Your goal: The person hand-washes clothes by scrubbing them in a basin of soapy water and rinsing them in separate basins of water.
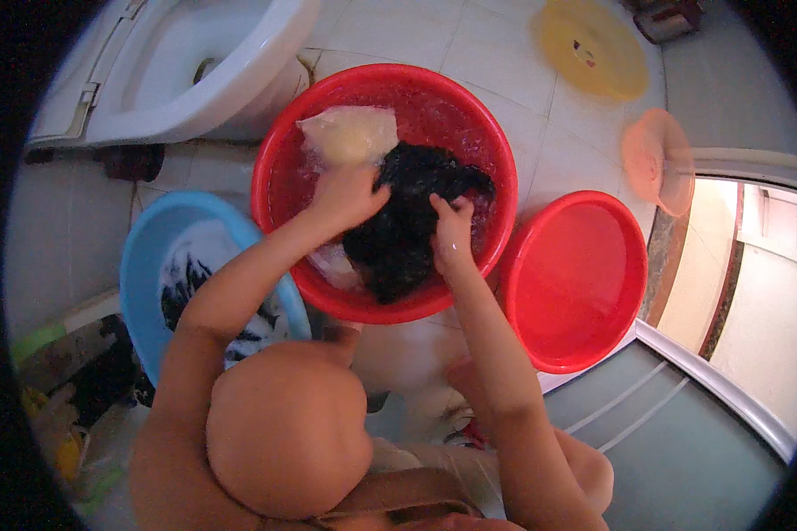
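A large red plastic basin (270,192) stands on the floor before me, with water in it. Dark wet cloth (405,226) lies bunched across its middle and right side. My left hand (349,199) grips the left edge of this cloth, thumb on top and the other fingers mostly hidden. At the cloth's right side, my right hand (453,232) holds a part of it with bent fingers. Pale, thin fabric or film (349,135) floats beyond my left hand. Another pale piece (335,265) shows near the basin's front left wall.
A blue basin (139,245) with sudsy dark fabric (186,285) stands at left, a smaller red basin (574,285) at right. Behind are a white toilet (252,86), a yellow basin (594,50) and an orange basin (661,162). A glass-panelled door (671,438) is at lower right.
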The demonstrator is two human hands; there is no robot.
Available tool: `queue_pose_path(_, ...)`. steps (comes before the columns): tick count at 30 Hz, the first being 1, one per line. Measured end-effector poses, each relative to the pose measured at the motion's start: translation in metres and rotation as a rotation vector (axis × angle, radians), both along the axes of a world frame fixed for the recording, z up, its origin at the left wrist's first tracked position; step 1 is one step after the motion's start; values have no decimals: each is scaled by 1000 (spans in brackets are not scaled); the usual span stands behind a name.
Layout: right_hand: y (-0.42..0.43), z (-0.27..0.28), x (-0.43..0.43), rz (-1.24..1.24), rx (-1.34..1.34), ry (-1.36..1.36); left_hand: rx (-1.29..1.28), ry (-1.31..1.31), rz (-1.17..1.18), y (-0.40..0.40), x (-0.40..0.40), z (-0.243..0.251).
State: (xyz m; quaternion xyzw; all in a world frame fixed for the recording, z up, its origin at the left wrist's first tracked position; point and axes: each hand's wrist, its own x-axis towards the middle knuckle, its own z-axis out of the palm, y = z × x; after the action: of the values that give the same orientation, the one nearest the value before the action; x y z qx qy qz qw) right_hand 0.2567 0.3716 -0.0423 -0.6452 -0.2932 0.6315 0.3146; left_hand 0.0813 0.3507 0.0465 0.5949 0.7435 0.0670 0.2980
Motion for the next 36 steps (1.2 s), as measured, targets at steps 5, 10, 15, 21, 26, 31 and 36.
queue_pose_path(5, -1, -11, -14, -164, -340, 299, 216, -27, -62, 21, 17, -90)
queue_pose_path(10, -4, -22, -13, 560, 139, -514, 440, 130, -439, 11, 14, -117)
queue_pose_path(15, 18, -9, -20, -36, -372, 899, 256, -363, 254, 11, 68, -41)
queue_pose_path(21, 29, -20, -7, 79, -362, 1234, 509, -302, -257, -4, 92, -10)
queue_pose_path(26, 33, 51, 5, 54, -423, 773, 338, -187, 188, 41, 0, -79)
queue_pose_path(31, 26, -38, 14, 111, 195, 24, 225, 325, -524, 14, 18, -126)
queue_pose_path(36, 23, -29, -7, 232, 442, -75, 192, 178, -131, 34, 14, -102)
